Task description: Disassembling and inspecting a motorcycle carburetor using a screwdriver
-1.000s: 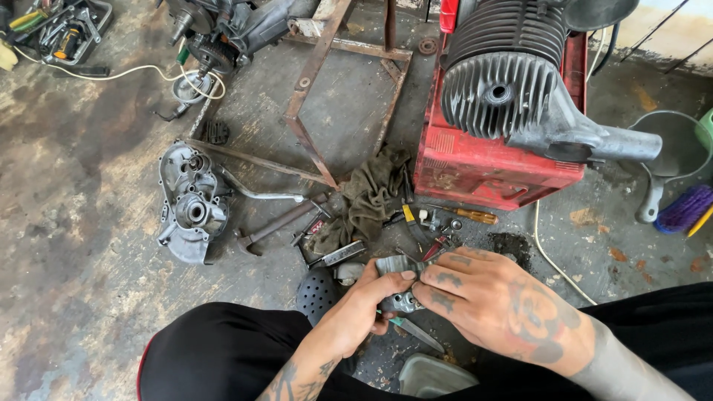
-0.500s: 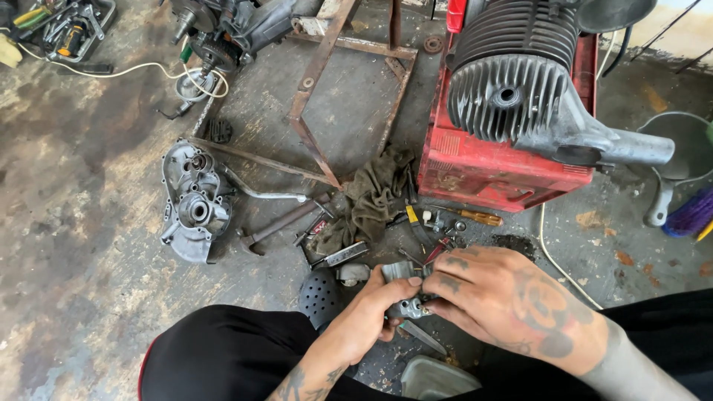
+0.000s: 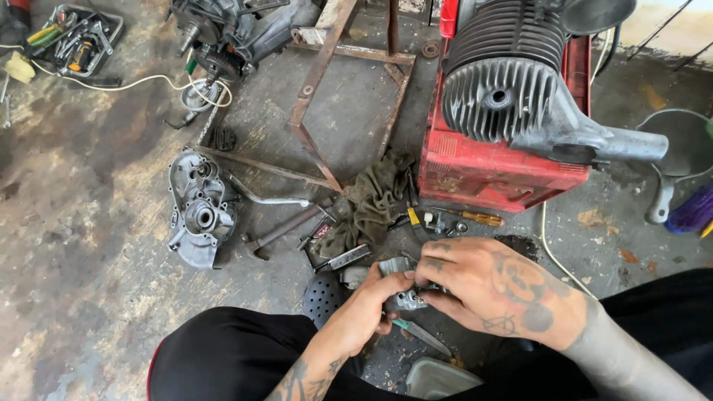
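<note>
Both hands meet low in the middle, right in front of the knees. The left hand [image 3: 368, 312] comes up from below on a tattooed forearm, wrist bent, fingers curled inward in a closed grip, thumb pressing toward the other hand. The right hand [image 3: 497, 289] reaches in from the right, back of the hand up, knuckles arched, fingers [image 3: 434, 263] curled down and pinching. The fingertips of both hands touch.
</note>
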